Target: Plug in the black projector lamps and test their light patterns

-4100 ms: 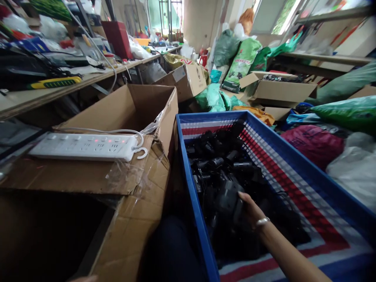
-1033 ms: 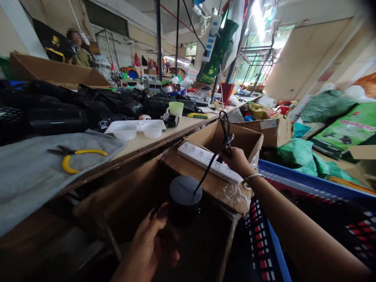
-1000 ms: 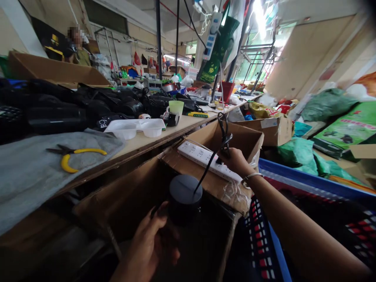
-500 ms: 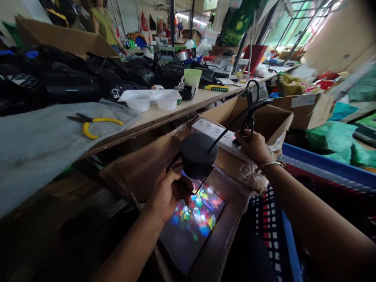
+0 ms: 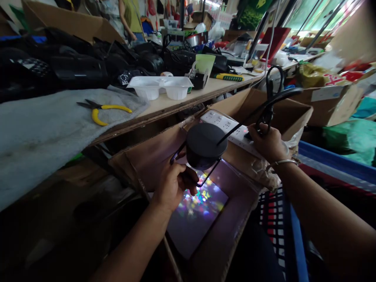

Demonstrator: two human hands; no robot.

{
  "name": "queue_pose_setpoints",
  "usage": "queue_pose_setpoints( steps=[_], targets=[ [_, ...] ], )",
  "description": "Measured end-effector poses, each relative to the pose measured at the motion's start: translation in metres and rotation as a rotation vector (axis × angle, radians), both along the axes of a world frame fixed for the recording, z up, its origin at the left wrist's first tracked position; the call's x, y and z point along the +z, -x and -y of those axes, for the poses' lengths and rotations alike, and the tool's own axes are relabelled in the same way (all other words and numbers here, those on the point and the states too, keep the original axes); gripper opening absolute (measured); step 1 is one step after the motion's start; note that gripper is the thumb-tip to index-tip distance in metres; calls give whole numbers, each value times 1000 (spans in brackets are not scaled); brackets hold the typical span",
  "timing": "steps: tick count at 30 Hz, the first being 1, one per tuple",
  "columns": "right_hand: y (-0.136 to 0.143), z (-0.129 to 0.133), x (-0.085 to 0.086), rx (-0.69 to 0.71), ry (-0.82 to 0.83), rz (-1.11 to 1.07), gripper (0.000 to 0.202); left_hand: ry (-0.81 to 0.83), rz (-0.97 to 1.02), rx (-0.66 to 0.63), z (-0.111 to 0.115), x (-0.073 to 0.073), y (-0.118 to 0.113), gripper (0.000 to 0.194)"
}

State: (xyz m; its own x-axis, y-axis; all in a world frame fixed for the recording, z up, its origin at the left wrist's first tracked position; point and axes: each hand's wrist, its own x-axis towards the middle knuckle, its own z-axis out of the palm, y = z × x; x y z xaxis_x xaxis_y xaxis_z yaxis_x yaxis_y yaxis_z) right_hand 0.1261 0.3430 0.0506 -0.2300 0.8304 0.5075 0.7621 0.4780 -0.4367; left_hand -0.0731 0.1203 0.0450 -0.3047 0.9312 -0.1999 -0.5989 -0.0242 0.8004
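Black lamp point(image 5: 206, 145) lit over carton point(image 5: 155, 152); left hand point(image 5: 173, 184) grasping bracket point(image 5: 210, 172), right hand point(image 5: 270, 144) clenched on cord point(image 5: 239, 125) at power strip point(image 5: 225, 124).

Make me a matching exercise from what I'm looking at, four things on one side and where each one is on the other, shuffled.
1. Pliers
2. Power strip
3. Round light
4. White tray

A. On brown cardboard
B. On the table
C. Held by the left hand
D. On a gray sheet

Right pairs: 1-D, 2-A, 3-C, 4-B
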Motion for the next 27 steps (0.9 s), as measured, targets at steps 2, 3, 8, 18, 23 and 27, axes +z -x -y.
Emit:
queue_pose_setpoints(
  steps=[2, 3, 8, 18, 23, 27],
  targets=[
    [0, 2, 1, -9, 2, -3, 25, -2, -1, 3, 1, -1, 0, 40],
    [0, 2, 1, -12, 1, -8, 25, -6, -3, 1, 1, -2, 0, 38],
    [-1, 0, -2, 0, -21, -21, 23, -17, -5, -5, 3, -2, 0, 38],
    [3, 4, 1, -35, 11, -27, 22, 5, 6, -40, 2, -1, 0, 46],
    [3, 4, 1, -21, 3, -24, 21, 9, 18, -49, 2, 1, 0, 40],
    [3, 4, 1, -28, 7, -32, 20, 5, 15, -53, 2, 2, 0, 39]
  ],
)
